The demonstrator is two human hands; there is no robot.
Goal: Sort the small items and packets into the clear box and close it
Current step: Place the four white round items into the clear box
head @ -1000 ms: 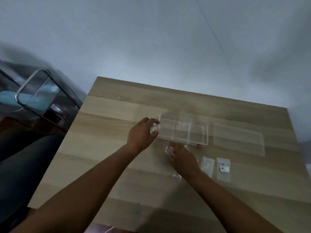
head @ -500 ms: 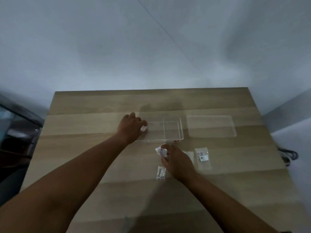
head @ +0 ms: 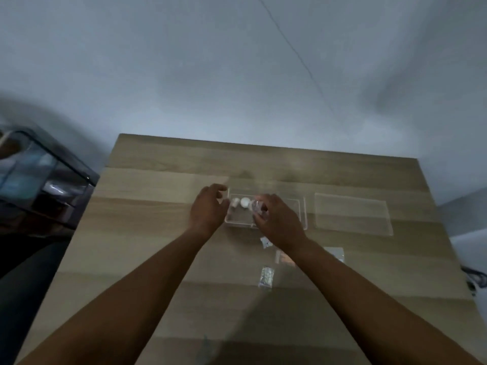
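The clear box [head: 303, 206] lies open on the wooden table [head: 158, 233], its flat clear lid [head: 351, 217] beside it on the right. Two small white items [head: 241, 202] lie in the box's left compartment. My left hand [head: 208, 209] hovers at the box's left end, fingers apart and holding nothing. My right hand [head: 279, 222] is over the box's middle, pinching a small clear packet [head: 258, 206]. Nearer me lie a small white packet [head: 265, 242], a packet of pale beads [head: 266, 276], and two more packets [head: 336, 252] partly hidden by my right forearm.
A dark glass-topped cabinet [head: 50, 180] stands left of the table. A black cable [head: 474, 277] lies on the floor at the right. A white wall rises behind the table's far edge.
My right hand lifted the clear packet from the table and carried it over the box. My left hand let go of a white item, which now lies in the left compartment.
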